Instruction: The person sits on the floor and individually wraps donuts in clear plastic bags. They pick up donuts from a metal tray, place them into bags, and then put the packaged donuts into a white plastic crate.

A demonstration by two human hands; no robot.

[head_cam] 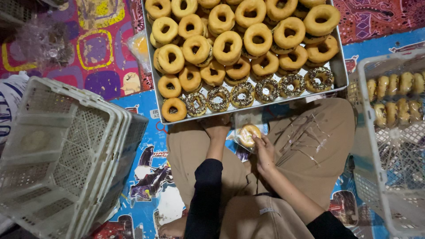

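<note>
My right hand sits just below the centre of the frame, its fingers curled together onto the edge of a doughnut that lies inside a clear plastic bag; the fingertips touch the lower right side of the wrapped doughnut. My left hand is just to the left of it, stretched toward the bottom rim of the tray; I see it from the back, and I cannot tell whether its fingers are spread or closed, nor whether they grip the bag. Both forearms come up from the lower edge, with dark sleeves pushed back, over my crossed legs in tan trousers.

Directly above the hands, filling the upper middle of the frame, a metal tray holds many glazed ring doughnuts, with a row of chocolate-sprinkled ones along its near edge. At the left stands a stack of white plastic crates. At the right edge another white crate holds bagged doughnuts. A colourful printed mat covers the floor beneath.
</note>
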